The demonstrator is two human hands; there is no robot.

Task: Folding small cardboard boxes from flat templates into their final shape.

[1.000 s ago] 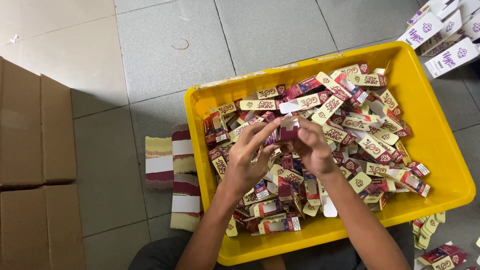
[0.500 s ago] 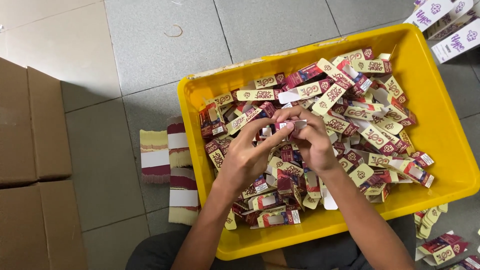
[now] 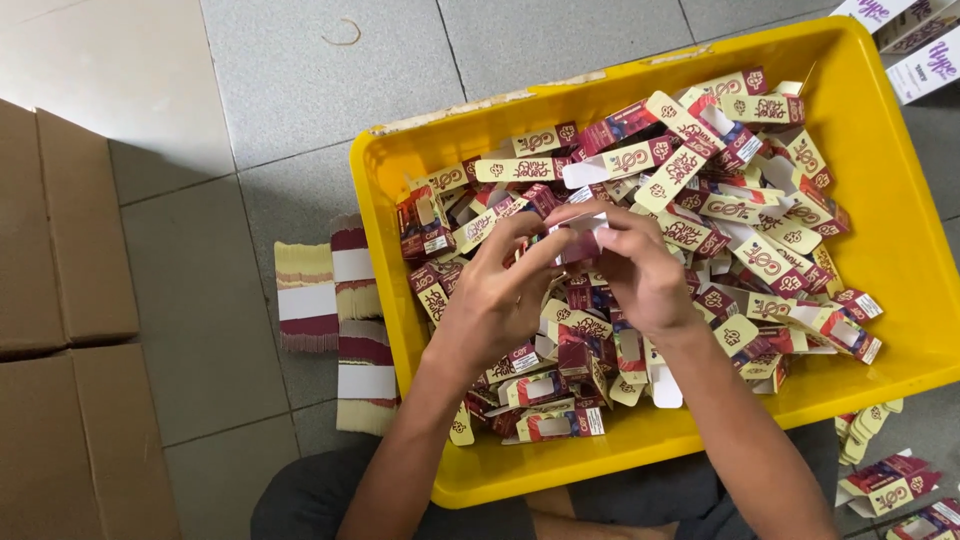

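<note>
A small maroon and cream carton (image 3: 578, 243) sits between my two hands, above the yellow crate (image 3: 880, 170). My left hand (image 3: 497, 295) pinches its left side with thumb and fingers. From the right, my right hand (image 3: 636, 272) grips it, fingers curled over its top flap. The crate holds several folded cartons (image 3: 730, 215) of the same maroon and cream kind, heaped loosely. My hands hide most of the held carton.
Stacks of flat carton blanks (image 3: 340, 325) lie on the tiled floor left of the crate. Brown cardboard boxes (image 3: 60, 330) stand at the far left. White and purple cartons (image 3: 915, 40) lie at the top right, loose cartons (image 3: 885, 485) at the bottom right.
My hands have kept working the small carton, its open flap now folded down under my right fingers. The view has drifted, so the crate sits higher in frame.
</note>
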